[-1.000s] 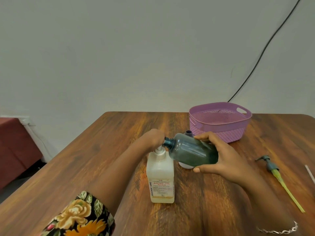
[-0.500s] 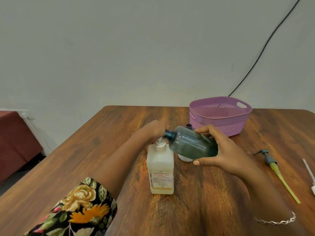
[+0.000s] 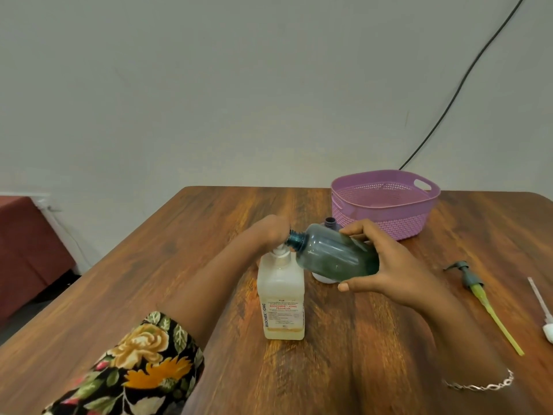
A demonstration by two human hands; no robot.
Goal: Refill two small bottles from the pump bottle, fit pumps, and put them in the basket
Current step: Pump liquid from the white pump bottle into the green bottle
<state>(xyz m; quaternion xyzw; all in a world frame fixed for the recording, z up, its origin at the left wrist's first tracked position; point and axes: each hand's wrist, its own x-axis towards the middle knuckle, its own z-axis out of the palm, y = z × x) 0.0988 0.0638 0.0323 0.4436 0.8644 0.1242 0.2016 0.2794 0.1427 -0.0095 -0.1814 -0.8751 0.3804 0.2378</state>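
Fingers (image 3: 357, 232) of the right hand (image 3: 398, 262) wrap the tinted small bottle (image 3: 335, 256), tipped nearly flat so its open neck meets the spout of the pump bottle (image 3: 281, 298). The left hand (image 3: 269, 232) is closed over that pump head, likely to press liquid across (no stream is visible). Counted: two small bottles, the second bottle (image 3: 330, 223) upright just behind the first on the counter (image 3: 179, 250); two loose pumps, a dark pump (image 3: 465, 275) and a white pump (image 3: 543, 310), lying apart to the right; one basket (image 3: 398, 226) beyond.
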